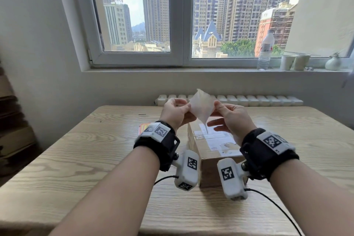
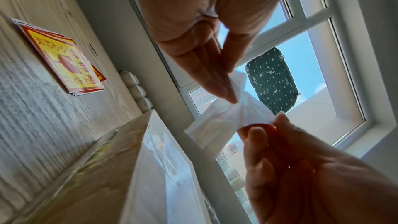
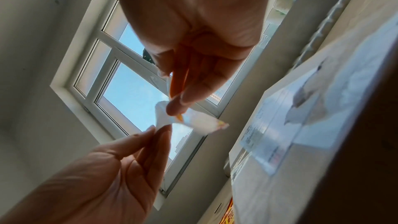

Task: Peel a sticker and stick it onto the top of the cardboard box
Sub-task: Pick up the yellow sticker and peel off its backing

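A white, partly see-through sticker sheet [image 1: 201, 107] is held in the air above the far end of the cardboard box [image 1: 209, 165]. My left hand [image 1: 186, 107] pinches its left corner, and my right hand [image 1: 217, 106] pinches its right corner. The sheet hangs as a diamond with its lower tip just over the box top, which carries white shipping labels. The left wrist view shows the left hand [image 2: 230, 94] and the sheet [image 2: 224, 118] crumpled between both pinches. In the right wrist view the right hand [image 3: 174, 108] pinches the sheet [image 3: 198, 123], where a bit of orange print shows.
A stack of red and yellow stickers [image 1: 143, 127] lies on the wooden table [image 1: 76, 159] left of the box. Behind the table runs a radiator [image 1: 239, 99]. On the windowsill stand a water bottle [image 1: 265, 51], two paper cups [image 1: 295, 61] and a small vase [image 1: 332, 63].
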Demonstrator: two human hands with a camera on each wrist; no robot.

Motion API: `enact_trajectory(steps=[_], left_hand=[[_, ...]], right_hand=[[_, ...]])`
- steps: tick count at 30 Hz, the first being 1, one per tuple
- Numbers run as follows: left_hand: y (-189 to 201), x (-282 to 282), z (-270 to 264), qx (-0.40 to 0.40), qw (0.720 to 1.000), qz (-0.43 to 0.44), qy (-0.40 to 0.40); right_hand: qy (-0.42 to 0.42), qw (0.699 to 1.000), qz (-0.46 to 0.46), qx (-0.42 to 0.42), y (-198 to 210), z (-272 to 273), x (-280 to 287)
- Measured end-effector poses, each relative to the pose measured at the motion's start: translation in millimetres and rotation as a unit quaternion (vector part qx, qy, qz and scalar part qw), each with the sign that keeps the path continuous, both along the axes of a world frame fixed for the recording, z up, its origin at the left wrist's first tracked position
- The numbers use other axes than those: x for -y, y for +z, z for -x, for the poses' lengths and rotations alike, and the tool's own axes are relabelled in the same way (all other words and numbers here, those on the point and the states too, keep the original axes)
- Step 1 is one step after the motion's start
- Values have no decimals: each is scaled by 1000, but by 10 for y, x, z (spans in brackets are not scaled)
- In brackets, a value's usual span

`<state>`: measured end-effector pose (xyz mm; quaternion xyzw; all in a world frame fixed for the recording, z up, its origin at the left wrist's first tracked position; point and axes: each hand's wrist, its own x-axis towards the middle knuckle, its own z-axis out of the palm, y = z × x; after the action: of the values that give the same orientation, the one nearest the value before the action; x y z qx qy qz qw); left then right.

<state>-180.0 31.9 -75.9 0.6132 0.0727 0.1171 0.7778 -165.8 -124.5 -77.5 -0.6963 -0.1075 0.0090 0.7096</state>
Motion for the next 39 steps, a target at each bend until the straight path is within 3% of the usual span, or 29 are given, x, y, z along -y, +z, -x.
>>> enact_trajectory(steps=[5, 10, 15, 19, 22, 24, 26, 28, 30, 34, 39], left_hand=[[9, 27, 8, 1, 999, -35, 3], [-120, -310, -83, -112, 984, -84, 110], [-473, -874, -126, -254, 929, -202, 176], [-811, -1195, -213, -323, 892, -271, 164], [-758, -1093, -156, -340, 842, -385, 165], [-573, -875, -69, -298, 832, -435, 171], [-473, -682, -142, -245, 861, -423, 139], [-432, -453, -257, -237, 907, -341, 67], [-396, -201, -310, -255, 935, -246, 5], [-347, 85, -361, -264, 945, -185, -61], [-145, 91, -409, -197, 971, -130, -28]], right_hand=[[-21, 999, -21, -19, -66, -43, 32], [-67, 995, -47, -57, -48, -108, 165], [-114, 993, 30, -26, -19, -149, 283], [-129, 989, 51, -49, -65, -183, 338], [-134, 987, 47, -72, -127, -217, 360], [-139, 986, 53, -80, -174, -269, 364], [-147, 983, 62, -93, -202, -306, 364], [-137, 981, 55, -123, -216, -318, 364], [-109, 981, 25, -161, -230, -324, 361], [-83, 978, -18, -191, -215, -321, 348], [-87, 987, -59, -120, -29, -317, 358]])
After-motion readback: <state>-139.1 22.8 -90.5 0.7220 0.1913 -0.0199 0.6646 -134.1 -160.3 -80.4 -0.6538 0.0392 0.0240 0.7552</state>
